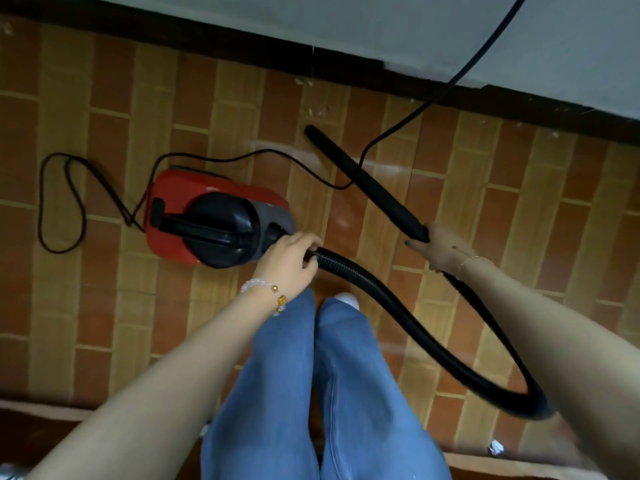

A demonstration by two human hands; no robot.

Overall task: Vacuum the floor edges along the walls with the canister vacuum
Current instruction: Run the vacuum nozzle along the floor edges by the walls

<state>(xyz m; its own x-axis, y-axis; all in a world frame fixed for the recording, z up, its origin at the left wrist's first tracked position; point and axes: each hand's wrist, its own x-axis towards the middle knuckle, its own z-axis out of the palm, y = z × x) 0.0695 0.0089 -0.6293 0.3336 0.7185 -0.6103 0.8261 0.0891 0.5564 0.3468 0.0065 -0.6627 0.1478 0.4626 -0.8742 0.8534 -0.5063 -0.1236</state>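
Left hand (291, 261) grasping the hose (398, 306), right hand (440, 249) grasping the nozzle (363, 178).
The left grip sits where the hose joins the red canister vacuum (180, 216), on the floor (104, 306) at left; the nozzle points toward the far baseboard (242, 50).

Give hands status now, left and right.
Left hand: closed, grips the hose near the canister.
Right hand: closed, holds the crevice nozzle by its base.

No legible txt on vacuum (180, 188); none elsewhere
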